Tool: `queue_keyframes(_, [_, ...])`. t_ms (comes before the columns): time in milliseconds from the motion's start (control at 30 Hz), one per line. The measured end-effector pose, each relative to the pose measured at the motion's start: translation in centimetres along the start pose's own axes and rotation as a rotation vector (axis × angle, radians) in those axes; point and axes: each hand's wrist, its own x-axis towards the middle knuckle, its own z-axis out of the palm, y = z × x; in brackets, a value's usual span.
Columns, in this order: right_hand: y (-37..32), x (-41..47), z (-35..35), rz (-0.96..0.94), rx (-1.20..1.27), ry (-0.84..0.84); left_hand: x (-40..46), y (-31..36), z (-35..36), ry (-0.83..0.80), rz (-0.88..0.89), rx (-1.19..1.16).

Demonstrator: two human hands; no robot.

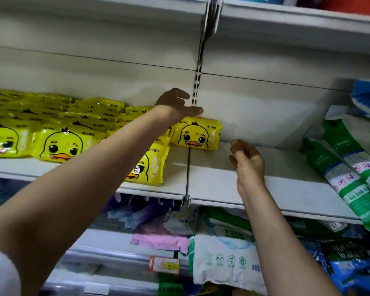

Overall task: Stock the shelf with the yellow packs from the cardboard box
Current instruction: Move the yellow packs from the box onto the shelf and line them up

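Note:
Several yellow packs with a duck face lie stacked on the white shelf (212, 184), filling its left half. One yellow pack (195, 134) lies furthest right at the back, beside the upright slotted rail. My left hand (177, 103) reaches over that pack with fingers extended, just above its top edge, holding nothing. Another yellow pack (150, 165) stands tilted under my left forearm. My right hand (247, 159) hovers over the bare right part of the shelf with fingers loosely curled and nothing in it. The cardboard box is out of view.
Green and white bags (346, 167) lean at the shelf's right end, with a blue and white bag (367, 97) above them. The shelf below holds white, green, pink and blue packs (222, 253) and a price tag (165, 264). Another shelf (286, 20) hangs overhead.

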Motion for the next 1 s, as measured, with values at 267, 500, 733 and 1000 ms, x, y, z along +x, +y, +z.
queue_keyframes(267, [-2.1, -5.3, 3.7, 0.059, 0.222, -0.197, -10.3, -1.0, -2.1, 0.223, -0.165, -0.550])
queue_keyframes(500, [-3.5, -13.3, 9.0, 0.108, 0.211, -0.349, -17.1, -3.1, -7.7, 0.351, -0.244, -0.699])
queue_keyframes(733, [-2.8, -22.9, 16.2, 0.122, 0.119, -0.432, -22.0, -6.0, -16.5, 0.413, -0.231, -0.774])
queue_keyframes(1000, [3.0, -39.7, 30.3, 0.237, 0.063, -0.602, -30.7, -12.8, -34.6, 0.602, -0.221, -0.697])
